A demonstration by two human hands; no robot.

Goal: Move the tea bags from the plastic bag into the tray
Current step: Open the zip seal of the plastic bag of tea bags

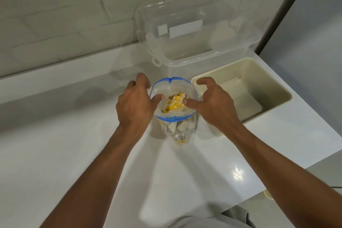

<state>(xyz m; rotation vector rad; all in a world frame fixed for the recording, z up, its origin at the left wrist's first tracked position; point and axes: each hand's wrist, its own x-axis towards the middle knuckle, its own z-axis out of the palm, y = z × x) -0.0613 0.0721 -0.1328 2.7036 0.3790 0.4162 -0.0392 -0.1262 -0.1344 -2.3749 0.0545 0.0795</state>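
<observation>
The plastic bag (177, 129) stands upright on the white counter (74, 153), its blue-edged mouth pulled into a wide ring, with the tea bags (174, 103) heaped inside it, yellow and white. The left hand (136, 103) holds the bag's left rim, thumb hooked inside and fingers curled outside; the right hand (214, 103) holds the opposite rim the same way, thumb dipping towards the tea bags. The beige tray (264, 77) sits just right of the bag; a clear lidded container (194, 42) stands behind it. The bag looks thin and floppy, likely to slump if released, so the rim is the place to hold. The tea bags look light and crushable, best pinched gently.
</observation>
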